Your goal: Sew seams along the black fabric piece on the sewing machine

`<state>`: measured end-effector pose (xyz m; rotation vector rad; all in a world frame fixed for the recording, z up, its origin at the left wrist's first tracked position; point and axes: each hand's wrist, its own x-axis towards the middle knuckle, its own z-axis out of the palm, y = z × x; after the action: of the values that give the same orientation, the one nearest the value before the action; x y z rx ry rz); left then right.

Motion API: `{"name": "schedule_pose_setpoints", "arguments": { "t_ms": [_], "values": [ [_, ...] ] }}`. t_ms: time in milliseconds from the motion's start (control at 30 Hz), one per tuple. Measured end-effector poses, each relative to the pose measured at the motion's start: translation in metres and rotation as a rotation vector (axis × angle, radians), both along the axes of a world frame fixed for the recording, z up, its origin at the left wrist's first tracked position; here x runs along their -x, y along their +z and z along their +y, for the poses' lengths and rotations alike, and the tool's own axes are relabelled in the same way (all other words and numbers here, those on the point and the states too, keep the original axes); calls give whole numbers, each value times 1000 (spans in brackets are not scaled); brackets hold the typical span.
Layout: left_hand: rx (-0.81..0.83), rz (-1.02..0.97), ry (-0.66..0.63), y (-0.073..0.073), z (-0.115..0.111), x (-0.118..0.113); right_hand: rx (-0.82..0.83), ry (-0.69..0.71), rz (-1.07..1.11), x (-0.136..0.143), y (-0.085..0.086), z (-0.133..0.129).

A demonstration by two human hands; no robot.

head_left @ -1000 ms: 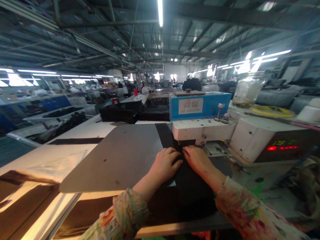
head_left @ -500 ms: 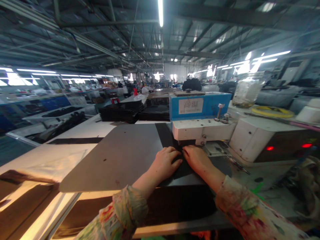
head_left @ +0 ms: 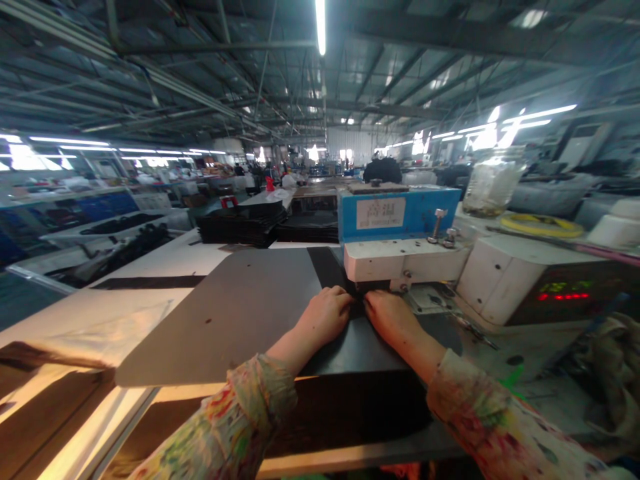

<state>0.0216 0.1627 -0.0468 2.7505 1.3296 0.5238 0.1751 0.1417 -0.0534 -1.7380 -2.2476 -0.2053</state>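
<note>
A black fabric strip [head_left: 327, 268] lies across the grey metal plate [head_left: 225, 320], beside the front of a blue and white machine [head_left: 405, 260]. My left hand [head_left: 326, 315] is closed at the strip's near end, its fingers curled down onto the black material. Just to the right, close below the machine's white head, my right hand [head_left: 393, 316] also has its fingers bent in on the strip. A narrow gap separates the two hands. Both sets of fingertips are partly hidden, and so is the strip's edge under the machine head.
Stacks of black pieces [head_left: 243, 223] sit behind the plate. On the right are a control box [head_left: 530, 280] with lit digits, a clear jar [head_left: 495, 183] and a yellow ring [head_left: 543, 225]. Dark material [head_left: 360, 407] lies below the plate's front edge.
The near end of the black strip has slid forward, baring the plate between my forearms. My left hand has shifted slightly forward and left, its thumb now tucked out of sight. My right hand has barely moved.
</note>
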Motion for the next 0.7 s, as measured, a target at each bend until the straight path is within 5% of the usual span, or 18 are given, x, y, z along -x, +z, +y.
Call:
{"name": "schedule_pose_setpoints", "arguments": {
  "t_ms": [333,533,700],
  "values": [
    [-44,86,139,-4,29,4,-13,11,36,-1,-2,-2],
    [-46,143,233,4,46,24,-41,169,257,-12,-10,-21],
    [-63,215,104,17,38,36,-87,238,395,-17,-15,-37]
  ]
}}
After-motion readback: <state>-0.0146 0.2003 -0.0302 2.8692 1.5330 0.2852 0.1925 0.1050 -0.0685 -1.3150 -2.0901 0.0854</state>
